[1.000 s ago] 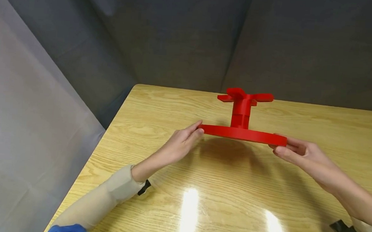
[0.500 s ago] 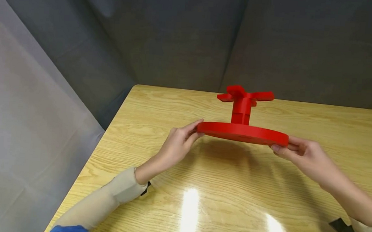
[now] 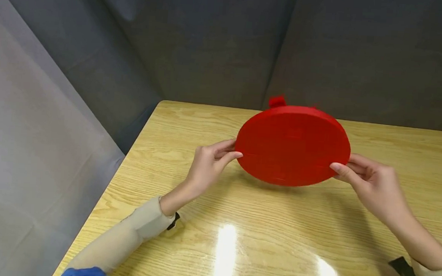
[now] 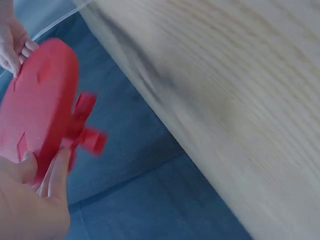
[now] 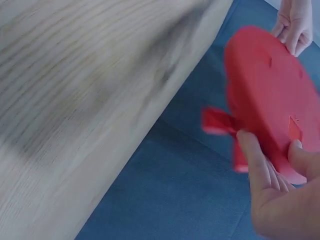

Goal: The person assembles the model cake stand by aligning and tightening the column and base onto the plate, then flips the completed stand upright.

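A red round disc (image 3: pixel 292 146) with a short post and cross-shaped arms on its far side is held up above the table. Its flat face is tilted toward the head camera, so the post is hidden there and only an arm tip (image 3: pixel 277 101) peeks over the top edge. My left hand (image 3: pixel 211 167) pinches the left rim, thumb on the flat face and fingers behind. At the right rim, my right hand (image 3: pixel 374 185) grips the same way. Both wrist views show the red arms (image 4: pixel 85 130) sticking out behind the disc, blurred.
A light wooden table (image 3: pixel 184 245) lies beneath the hands, with glossy light reflections near its front. Dark grey cloth (image 3: pixel 211 44) hangs behind the far edge, and paler grey cloth (image 3: pixel 25 164) hangs along the left side.
The disc has tipped from nearly level, post upward, to facing the head camera, its post and arms swinging away behind it. Both hands keep their hold and have turned with it.
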`<state>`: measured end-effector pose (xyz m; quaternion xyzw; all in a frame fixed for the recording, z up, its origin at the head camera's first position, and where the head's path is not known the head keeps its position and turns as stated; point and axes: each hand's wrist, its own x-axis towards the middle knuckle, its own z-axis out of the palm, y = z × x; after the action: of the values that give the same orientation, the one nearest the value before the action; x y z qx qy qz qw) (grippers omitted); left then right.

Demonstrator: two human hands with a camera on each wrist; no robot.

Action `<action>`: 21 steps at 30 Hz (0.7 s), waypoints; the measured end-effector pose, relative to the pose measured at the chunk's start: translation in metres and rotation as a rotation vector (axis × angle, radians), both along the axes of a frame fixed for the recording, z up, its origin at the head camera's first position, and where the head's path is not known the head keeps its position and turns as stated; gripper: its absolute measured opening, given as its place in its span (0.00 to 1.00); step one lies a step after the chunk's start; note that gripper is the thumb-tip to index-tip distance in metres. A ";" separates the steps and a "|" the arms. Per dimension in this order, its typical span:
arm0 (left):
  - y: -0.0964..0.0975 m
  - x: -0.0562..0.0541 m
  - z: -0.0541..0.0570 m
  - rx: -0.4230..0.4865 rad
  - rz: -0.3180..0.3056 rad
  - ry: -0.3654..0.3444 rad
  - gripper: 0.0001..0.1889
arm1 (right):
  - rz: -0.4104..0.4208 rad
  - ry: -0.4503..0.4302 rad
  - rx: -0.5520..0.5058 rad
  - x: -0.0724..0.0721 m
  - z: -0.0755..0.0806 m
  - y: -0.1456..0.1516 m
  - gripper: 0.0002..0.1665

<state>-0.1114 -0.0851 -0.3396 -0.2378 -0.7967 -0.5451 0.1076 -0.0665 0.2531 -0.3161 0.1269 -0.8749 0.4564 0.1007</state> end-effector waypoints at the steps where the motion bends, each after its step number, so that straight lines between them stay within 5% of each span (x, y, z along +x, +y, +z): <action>1: -0.001 0.000 0.001 0.016 0.007 -0.034 0.19 | 0.001 -0.001 -0.009 0.000 0.001 0.000 0.15; 11: -0.005 -0.006 0.008 0.230 -0.037 -0.495 0.18 | 0.008 -0.248 -0.105 -0.002 0.007 0.003 0.14; 18: -0.009 -0.008 0.007 0.311 -0.108 -0.736 0.16 | 0.088 -0.473 -0.209 -0.009 0.001 0.015 0.10; 21: -0.010 -0.008 0.004 0.311 -0.120 -0.816 0.16 | 0.124 -0.573 -0.241 -0.011 -0.007 0.020 0.18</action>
<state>-0.1190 -0.0949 -0.3353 -0.0299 -0.6673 -0.7129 -0.2133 -0.0774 0.2727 -0.3227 0.0331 -0.7979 0.5792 -0.1636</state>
